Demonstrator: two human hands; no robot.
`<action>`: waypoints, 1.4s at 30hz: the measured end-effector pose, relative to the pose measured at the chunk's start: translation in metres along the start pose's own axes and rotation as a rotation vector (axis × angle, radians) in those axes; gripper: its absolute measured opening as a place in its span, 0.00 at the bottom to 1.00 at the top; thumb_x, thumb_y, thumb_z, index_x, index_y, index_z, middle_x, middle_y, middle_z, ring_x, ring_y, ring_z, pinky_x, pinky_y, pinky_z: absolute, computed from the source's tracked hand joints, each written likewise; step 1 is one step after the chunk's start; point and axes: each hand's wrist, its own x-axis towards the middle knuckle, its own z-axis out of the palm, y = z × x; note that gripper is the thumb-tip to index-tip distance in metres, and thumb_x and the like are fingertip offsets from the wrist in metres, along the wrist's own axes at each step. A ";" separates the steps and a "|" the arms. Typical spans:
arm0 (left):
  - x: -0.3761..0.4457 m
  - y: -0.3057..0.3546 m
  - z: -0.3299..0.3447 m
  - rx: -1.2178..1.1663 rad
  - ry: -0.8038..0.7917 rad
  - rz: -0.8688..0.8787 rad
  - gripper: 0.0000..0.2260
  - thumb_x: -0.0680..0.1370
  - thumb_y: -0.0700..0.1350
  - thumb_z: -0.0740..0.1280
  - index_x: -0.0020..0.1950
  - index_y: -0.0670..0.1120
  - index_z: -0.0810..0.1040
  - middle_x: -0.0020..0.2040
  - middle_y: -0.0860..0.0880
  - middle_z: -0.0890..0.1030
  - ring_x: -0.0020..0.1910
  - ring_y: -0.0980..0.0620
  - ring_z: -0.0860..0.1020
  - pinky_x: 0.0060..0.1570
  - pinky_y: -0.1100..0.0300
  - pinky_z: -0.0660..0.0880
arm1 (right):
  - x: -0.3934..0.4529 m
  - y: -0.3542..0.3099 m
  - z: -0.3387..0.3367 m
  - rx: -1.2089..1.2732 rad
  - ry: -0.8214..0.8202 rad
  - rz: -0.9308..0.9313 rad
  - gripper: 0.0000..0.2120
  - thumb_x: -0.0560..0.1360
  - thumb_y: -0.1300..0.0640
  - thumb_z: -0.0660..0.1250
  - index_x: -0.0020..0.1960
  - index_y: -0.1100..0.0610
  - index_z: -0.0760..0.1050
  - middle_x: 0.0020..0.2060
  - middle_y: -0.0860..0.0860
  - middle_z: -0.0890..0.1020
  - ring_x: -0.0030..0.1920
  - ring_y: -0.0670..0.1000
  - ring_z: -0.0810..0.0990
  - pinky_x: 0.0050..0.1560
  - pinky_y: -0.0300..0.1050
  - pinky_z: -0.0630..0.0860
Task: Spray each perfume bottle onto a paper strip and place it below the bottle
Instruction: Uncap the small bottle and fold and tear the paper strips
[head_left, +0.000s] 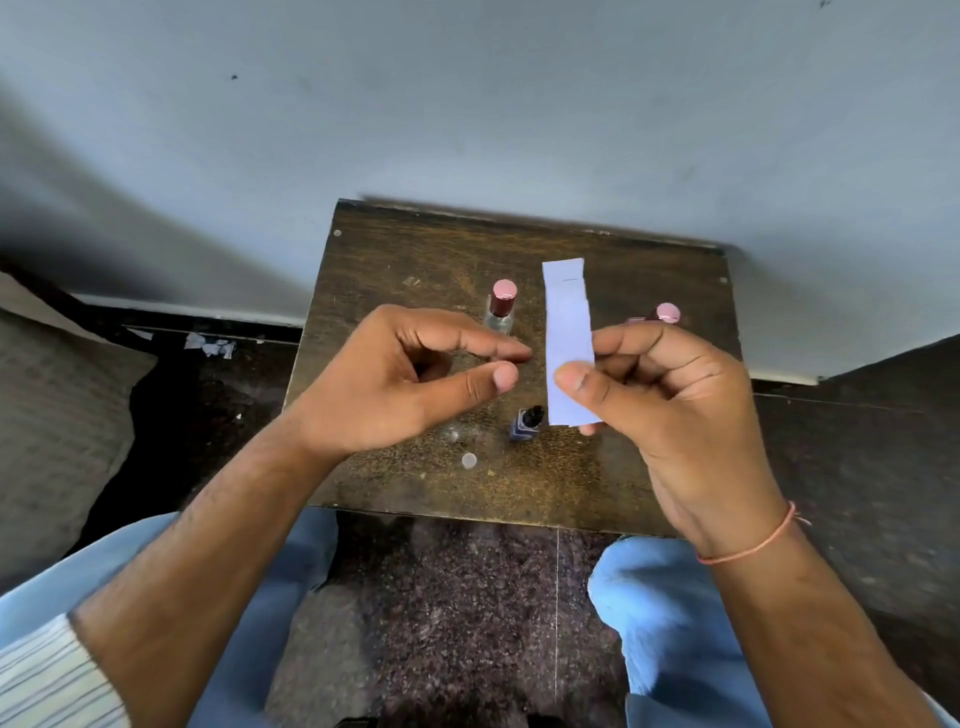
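Pinching a paper strip (567, 338) upright above the table (415, 249), the right hand (670, 400) held firm; left hand (410, 379) loosely curled, empty; pink-capped bottle (502, 306) still capped; no strips laid yet.

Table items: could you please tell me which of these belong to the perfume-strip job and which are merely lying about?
Job: paper strip in right hand; pink-capped bottle; second pink-capped bottle; dark uncapped bottle; left hand, holding nothing.

Lying about: small round cap; paper scraps on floor.
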 end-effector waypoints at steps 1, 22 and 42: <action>0.000 0.000 -0.002 -0.009 -0.025 0.002 0.11 0.80 0.50 0.77 0.62 0.51 0.89 0.57 0.49 0.90 0.41 0.13 0.77 0.40 0.15 0.72 | 0.001 0.001 0.003 -0.004 -0.014 0.008 0.08 0.66 0.59 0.80 0.45 0.52 0.87 0.34 0.49 0.88 0.32 0.48 0.82 0.34 0.42 0.82; 0.004 0.004 -0.009 -0.196 -0.019 -0.207 0.11 0.81 0.35 0.72 0.62 0.37 0.86 0.53 0.51 0.91 0.52 0.59 0.88 0.57 0.68 0.79 | 0.014 0.009 0.029 -0.054 -0.075 0.013 0.08 0.70 0.58 0.79 0.49 0.52 0.87 0.38 0.51 0.89 0.30 0.45 0.81 0.26 0.40 0.79; 0.014 0.015 0.017 -0.201 -0.088 -0.093 0.19 0.81 0.21 0.61 0.71 0.22 0.62 0.35 0.69 0.83 0.33 0.76 0.78 0.39 0.83 0.72 | 0.016 0.013 0.011 -0.041 -0.024 -0.089 0.09 0.75 0.60 0.78 0.54 0.52 0.90 0.39 0.66 0.83 0.24 0.52 0.71 0.24 0.41 0.69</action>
